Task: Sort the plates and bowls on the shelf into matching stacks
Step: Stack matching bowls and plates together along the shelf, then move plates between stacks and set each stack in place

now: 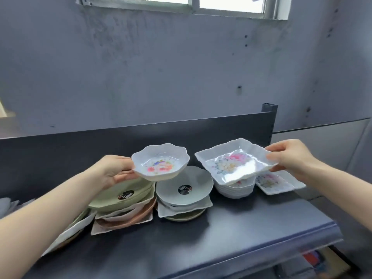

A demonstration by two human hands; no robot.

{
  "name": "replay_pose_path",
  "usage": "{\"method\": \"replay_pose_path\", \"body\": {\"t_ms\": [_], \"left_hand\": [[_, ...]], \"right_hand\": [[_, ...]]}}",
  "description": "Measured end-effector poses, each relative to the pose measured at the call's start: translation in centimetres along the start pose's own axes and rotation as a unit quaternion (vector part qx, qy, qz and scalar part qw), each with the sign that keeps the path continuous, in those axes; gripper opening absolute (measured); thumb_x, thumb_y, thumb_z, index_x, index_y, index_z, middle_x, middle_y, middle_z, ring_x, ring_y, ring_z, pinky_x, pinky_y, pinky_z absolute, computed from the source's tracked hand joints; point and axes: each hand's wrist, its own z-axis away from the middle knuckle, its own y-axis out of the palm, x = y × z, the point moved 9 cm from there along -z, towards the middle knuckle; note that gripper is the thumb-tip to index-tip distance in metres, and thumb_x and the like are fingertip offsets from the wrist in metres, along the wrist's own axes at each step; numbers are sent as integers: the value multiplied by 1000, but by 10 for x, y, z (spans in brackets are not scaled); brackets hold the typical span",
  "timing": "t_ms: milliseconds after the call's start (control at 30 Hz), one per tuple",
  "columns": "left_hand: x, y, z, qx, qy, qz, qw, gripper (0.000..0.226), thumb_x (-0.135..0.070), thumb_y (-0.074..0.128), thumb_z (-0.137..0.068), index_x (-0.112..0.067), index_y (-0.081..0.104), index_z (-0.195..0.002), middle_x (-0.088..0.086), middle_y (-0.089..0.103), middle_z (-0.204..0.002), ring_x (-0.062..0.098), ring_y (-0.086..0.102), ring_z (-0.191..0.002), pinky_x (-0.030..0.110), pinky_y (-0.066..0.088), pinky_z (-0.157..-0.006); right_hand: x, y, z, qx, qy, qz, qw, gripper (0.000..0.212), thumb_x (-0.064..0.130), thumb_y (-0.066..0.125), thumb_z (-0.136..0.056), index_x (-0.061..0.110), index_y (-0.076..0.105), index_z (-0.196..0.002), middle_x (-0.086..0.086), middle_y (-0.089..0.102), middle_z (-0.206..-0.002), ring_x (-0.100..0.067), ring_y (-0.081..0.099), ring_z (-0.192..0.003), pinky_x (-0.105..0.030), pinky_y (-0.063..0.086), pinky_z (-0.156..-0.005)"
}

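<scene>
On the shelf, mixed stacks lean left of the bowl pile. Right hand pinches a square dish over it; left hand pinches a bowl. Either rim-held piece could slip.

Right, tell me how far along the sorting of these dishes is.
Partly done. A stack of white floral bowls stands sorted at the right, with a flat floral tray beside it. In hand: the left hand holds a small floral bowl, the right hand a square floral dish above that stack. Left: the green, pink and white pile and the grey plate pile are mixed.
</scene>
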Motion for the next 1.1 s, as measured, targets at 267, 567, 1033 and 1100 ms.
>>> {"method": "replay_pose_path", "body": {"t_ms": [267, 567, 1033, 1100], "left_hand": [[18, 144, 22, 23, -24, 14, 999, 18, 21, 52, -80, 8, 64, -86, 18, 69, -83, 28, 68, -69, 28, 58, -46], [26, 220, 19, 9, -22, -39, 999, 23, 21, 55, -77, 6, 64, -92, 20, 69, -83, 23, 70, -51, 34, 60, -56], [30, 258, -49, 35, -6, -71, 997, 37, 17, 54, -80, 3, 62, -112, 22, 70, -102, 30, 69, -78, 25, 59, -52], [31, 260, -55, 32, -10, -70, 997, 42, 17, 55, -79, 4, 59, -118, 21, 69, -102, 30, 69, -75, 24, 57, -49]], "right_hand": [[-102, -137, -4, -48, 43, 12, 998, 22, -11, 59, -76, -1, 73, -89, -15, 68, -83, -24, 59, -60, -19, 49, -40], [-198, -169, -30, -58, 87, -20, 994, 21, -11, 59, -78, 3, 73, -86, -14, 70, -82, -27, 62, -63, -25, 53, -43], [-210, -129, -127, -69, 87, 103, 988, 26, 0, 53, -74, 15, 74, -76, -2, 73, -78, -22, 69, -52, -39, 60, -69], [-210, -118, -139, -67, 84, 112, 988, 26, 2, 53, -76, 16, 74, -80, -1, 73, -82, -20, 69, -52, -37, 59, -70]]}}
